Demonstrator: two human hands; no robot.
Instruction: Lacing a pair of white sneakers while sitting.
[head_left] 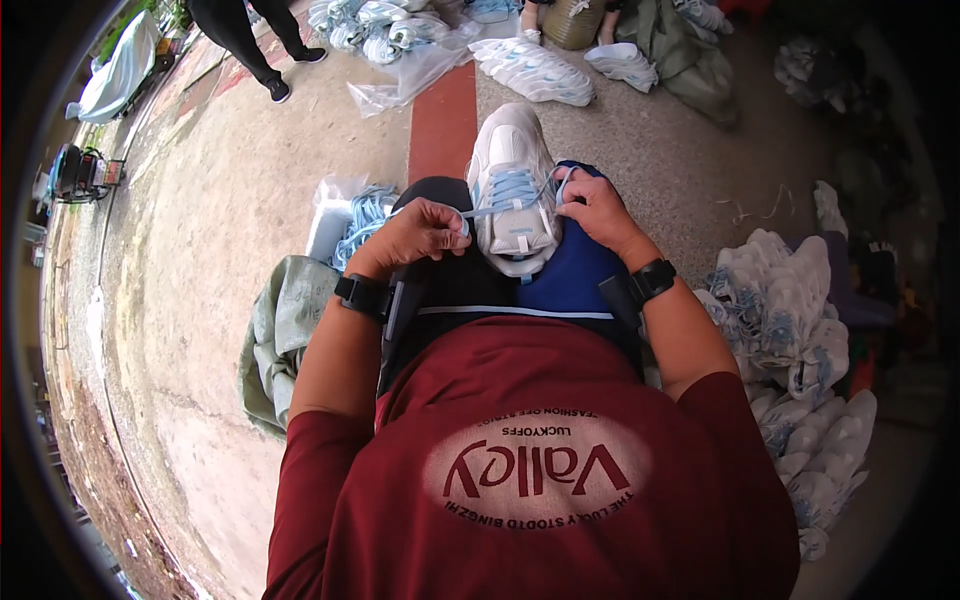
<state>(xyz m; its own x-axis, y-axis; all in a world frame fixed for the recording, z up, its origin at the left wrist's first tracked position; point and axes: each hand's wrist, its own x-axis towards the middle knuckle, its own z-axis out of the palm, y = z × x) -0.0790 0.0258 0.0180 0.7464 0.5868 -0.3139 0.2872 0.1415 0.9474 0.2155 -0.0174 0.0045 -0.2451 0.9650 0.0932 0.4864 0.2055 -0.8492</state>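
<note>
A white sneaker (505, 148) lies across my thighs, its toe pointing away from me and its tongue toward me. Light blue shoelace (513, 188) crosses its upper in several rows. To the left of the shoe, my left hand (432, 230) is closed on a lace end that runs taut from the eyelets. On the right side, my right hand (597, 205) pinches the other stretch of lace, which loops up beside the upper eyelets. Both hands are close to the shoe's sides.
Light blue laces (368, 222) lie in a bundle by my left leg, above a grey-green sack (285, 340). White sneakers are heaped on my right (775, 290), with more ahead (530, 72) near plastic bags. Another person's legs (245, 40) stand at the far left.
</note>
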